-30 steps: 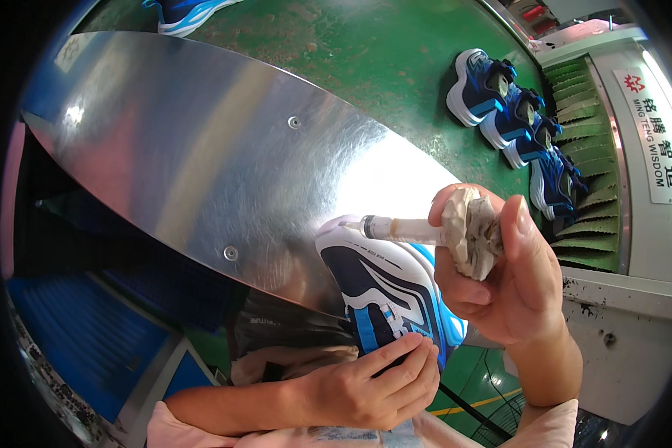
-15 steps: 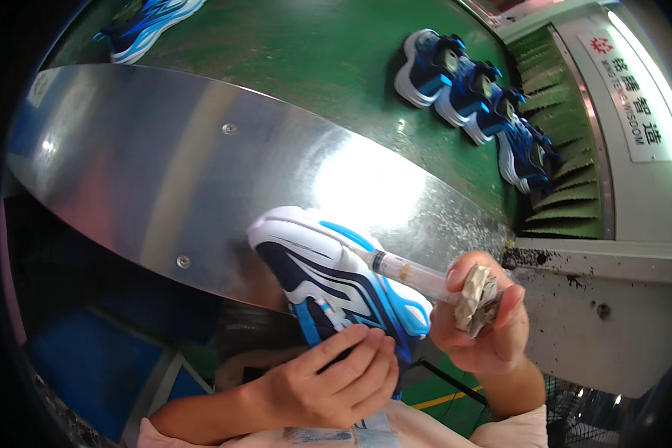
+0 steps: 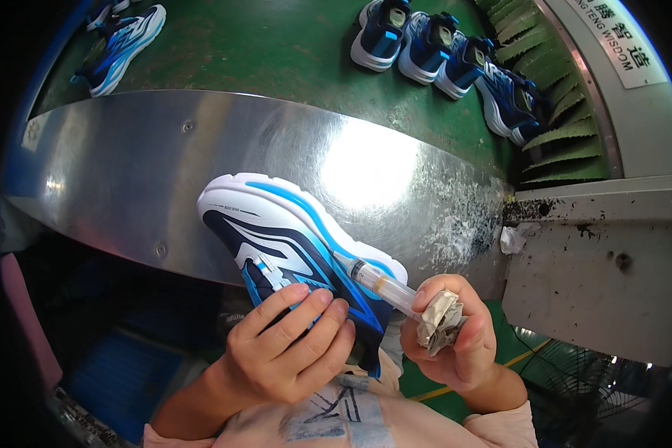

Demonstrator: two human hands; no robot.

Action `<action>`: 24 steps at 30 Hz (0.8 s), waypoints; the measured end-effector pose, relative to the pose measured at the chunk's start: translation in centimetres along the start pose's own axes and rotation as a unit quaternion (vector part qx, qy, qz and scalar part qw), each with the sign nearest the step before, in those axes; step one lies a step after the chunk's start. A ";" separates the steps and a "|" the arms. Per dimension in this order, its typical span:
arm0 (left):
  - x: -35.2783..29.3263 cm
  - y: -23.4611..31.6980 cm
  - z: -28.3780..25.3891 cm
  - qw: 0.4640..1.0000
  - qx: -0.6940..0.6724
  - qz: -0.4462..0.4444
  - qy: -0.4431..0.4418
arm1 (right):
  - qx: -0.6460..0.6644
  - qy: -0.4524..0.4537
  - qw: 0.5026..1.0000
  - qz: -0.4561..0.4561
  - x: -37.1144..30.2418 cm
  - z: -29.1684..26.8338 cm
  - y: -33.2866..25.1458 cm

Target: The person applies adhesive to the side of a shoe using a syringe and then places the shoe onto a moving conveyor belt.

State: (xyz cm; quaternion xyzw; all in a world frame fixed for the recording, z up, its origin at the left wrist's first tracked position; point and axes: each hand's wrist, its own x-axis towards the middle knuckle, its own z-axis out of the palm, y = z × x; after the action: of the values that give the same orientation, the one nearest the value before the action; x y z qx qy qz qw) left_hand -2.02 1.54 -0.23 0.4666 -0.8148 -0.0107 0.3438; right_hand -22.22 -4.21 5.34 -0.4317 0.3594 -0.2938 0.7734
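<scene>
A navy, white and blue sneaker [image 3: 280, 218] lies tilted on its side, its thick white sole facing away from me. My left hand [image 3: 295, 343] grips its upper near the opening, fingers bent over the side; the thumb is hidden. In my right hand [image 3: 459, 347] is a clear plastic syringe [image 3: 384, 285], its back end wrapped in a crumpled, greyish-beige wad [image 3: 440, 321]. The narrow tip of the syringe points at the line where sole and upper meet, near the middle of the shoe. Whether it touches cannot be seen clearly.
A curved metal worktop [image 3: 127, 172] lies beneath the shoe. Beyond it, a green belt [image 3: 276, 52] carries several similar sneakers [image 3: 425, 46] at right and another [image 3: 123, 48] at left. Green strip curtains [image 3: 571, 138] hang from a grey machine [image 3: 597, 254]. A fan [image 3: 597, 388] stands lower right.
The whole view has shifted. Against the worktop, shoe and hands sit a little further left, and the syringe tip has gone from over the sole's side to the seam by the upper.
</scene>
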 end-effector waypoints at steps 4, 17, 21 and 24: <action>0.0 0.1 0.2 1.000 0.011 0.004 0.007 | -0.004 -0.003 1.000 0.012 -1.4 -0.7 0.1; 2.4 0.1 -0.4 0.998 0.041 0.020 -0.049 | 0.141 -0.002 0.990 -0.001 -5.2 -6.1 3.5; 3.6 0.1 -0.7 0.996 0.032 0.018 -0.085 | 0.214 -0.005 0.976 -0.041 -4.9 -7.4 5.2; 4.4 0.2 -0.8 0.993 0.038 0.025 -0.113 | 0.240 0.001 0.969 -0.053 -4.8 -7.9 5.8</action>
State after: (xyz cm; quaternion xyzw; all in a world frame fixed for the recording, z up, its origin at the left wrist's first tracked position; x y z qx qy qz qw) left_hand -3.11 -1.50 2.89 0.4549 -0.8595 -0.0238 0.2318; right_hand -30.53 -1.48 -1.24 -0.2515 0.2552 -0.4126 0.8375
